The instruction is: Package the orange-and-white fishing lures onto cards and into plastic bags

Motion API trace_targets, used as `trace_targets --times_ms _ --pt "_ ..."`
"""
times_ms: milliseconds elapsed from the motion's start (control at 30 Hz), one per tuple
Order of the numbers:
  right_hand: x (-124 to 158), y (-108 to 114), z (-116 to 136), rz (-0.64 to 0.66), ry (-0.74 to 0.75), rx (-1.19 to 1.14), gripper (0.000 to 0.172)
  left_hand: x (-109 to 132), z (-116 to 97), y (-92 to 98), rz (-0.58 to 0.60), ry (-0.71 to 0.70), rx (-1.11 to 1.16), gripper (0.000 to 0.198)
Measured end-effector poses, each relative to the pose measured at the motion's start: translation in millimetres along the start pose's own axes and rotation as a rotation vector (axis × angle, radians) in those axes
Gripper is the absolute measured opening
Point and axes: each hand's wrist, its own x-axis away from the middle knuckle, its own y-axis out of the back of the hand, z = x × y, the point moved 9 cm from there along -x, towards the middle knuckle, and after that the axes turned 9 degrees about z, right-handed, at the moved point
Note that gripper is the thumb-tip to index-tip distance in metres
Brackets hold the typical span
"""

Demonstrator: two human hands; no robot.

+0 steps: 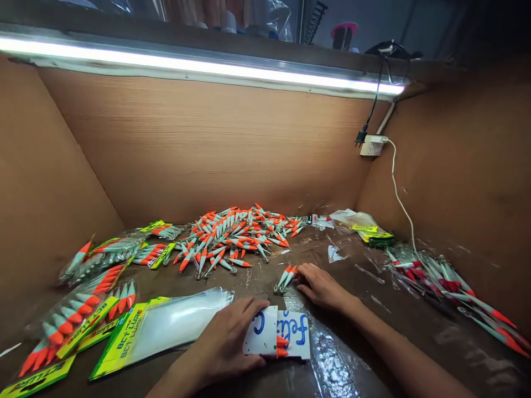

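Note:
My left hand (232, 337) is wrapped around a white folded piece (263, 331) with blue handwriting, like a small card holder. Orange lure tips (281, 347) poke out of its right part, over a second lettered white panel (299, 334); the rest of those lures is hidden. My right hand (322, 286) is closed, thumb and fingers at the orange tips of a couple of squid-jig fishing lures (284, 279) lying on the table. Behind both hands is a big heap of orange-and-white lures (236, 232), with metal hook crowns.
Clear plastic bags with yellow-green headers (166, 323) lie left of my left hand. Filled lure packs (78, 315) are piled at the left wall. Red-and-white lures (452, 287) lie at right. A socket (372, 145) with cables hangs at the right corner under a tube light (207, 65).

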Motion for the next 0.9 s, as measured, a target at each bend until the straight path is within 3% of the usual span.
trace_targets --times_ms 233,367,567,667,800,900 --pt "-13 2 4 -0.062 0.066 0.055 0.029 -5 -7 -20.9 0.045 -0.017 0.018 0.102" --pt "-16 6 3 -0.089 0.095 0.05 0.026 3 3 -18.0 0.055 -0.01 -0.003 0.112" --pt "-14 5 -4 -0.041 0.116 0.051 0.015 5 10 -13.1 0.064 0.002 0.012 0.105" --pt "-10 7 -15 -0.04 0.082 -0.269 0.014 5 9 -12.4 0.039 -0.002 -0.002 0.101" --pt "-4 -13 -23 0.152 -0.027 -0.983 0.033 4 10 -10.3 -0.001 0.01 0.014 0.093" --pt "4 -14 -21 0.243 -0.066 -1.147 0.04 4 15 -7.3 -0.045 0.044 0.041 0.087"
